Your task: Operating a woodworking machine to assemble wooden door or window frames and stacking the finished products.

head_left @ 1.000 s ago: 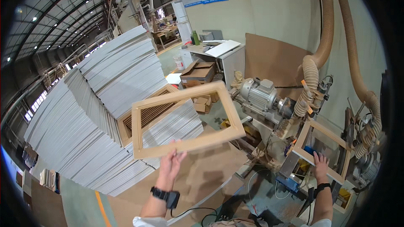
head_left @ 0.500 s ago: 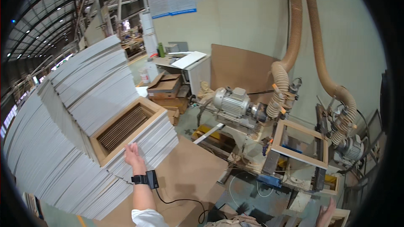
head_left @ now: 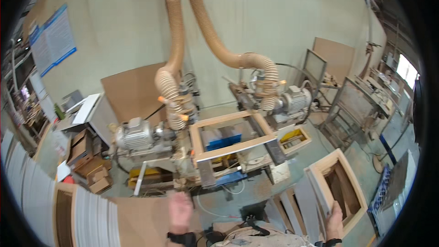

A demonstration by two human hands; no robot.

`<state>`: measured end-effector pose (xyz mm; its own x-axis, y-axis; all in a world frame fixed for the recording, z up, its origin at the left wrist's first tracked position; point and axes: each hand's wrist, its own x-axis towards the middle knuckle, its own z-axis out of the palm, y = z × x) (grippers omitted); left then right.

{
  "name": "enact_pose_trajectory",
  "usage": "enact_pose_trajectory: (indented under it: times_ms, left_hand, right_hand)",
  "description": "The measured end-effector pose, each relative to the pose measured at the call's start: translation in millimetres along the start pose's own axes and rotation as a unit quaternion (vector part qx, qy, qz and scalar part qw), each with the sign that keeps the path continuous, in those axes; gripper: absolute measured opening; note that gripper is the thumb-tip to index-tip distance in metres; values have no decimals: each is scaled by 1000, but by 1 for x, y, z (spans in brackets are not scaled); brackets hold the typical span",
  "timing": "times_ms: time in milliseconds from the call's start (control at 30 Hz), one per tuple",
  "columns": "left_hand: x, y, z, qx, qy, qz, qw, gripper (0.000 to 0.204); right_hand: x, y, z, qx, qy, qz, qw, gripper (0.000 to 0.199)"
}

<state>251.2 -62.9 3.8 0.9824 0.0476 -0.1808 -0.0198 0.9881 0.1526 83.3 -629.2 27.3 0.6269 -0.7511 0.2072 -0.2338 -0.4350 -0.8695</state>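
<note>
My left hand (head_left: 180, 211), smeared by motion, hangs before the machine over a brown board (head_left: 144, 217). It touches nothing that I can make out, and its fingers are too blurred to read. At the lower right my right hand (head_left: 335, 222) grips the near left rail of a rectangular wooden frame (head_left: 353, 180), the top one of a stack. Across the machine's two dark supports lies another wooden frame (head_left: 228, 120), with light wood faces and a white front edge; neither hand is on it.
A grey motor (head_left: 135, 135) stands left of the machine's frame, another motor (head_left: 296, 100) right of it. Ribbed brown hoses (head_left: 173, 27) drop from above. White-edged frames (head_left: 93, 215) are stacked at lower left. Cardboard boxes (head_left: 81, 148) sit behind them; metal racks (head_left: 350, 105) stand right.
The view has swung right, towards the machine and the right-hand stack. My left hand has left the left stack's frame. My right hand, earlier raised beside the right stack, now holds its top frame.
</note>
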Motion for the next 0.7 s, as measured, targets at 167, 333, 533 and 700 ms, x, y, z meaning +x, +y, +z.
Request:
enact_pose_trajectory:
  times_ms: [167,333,533,700]
  left_hand:
    - [121,-160,46,212,23,-233,949,55]
    - [237,-182,13,206,117,-171,956,48]
    - [185,-182,-23,115,36,-122,985,31]
    - [-6,-130,44,223,7,-118,968,39]
  right_hand:
    - [-19,-62,16,-330,-104,-271,898,52]
    - [21,-139,61,-275,-172,-364,873,42]
    - [77,-213,165,-161,-275,-532,785,37]
    - [92,-226,278,-185,-312,-625,691,35]
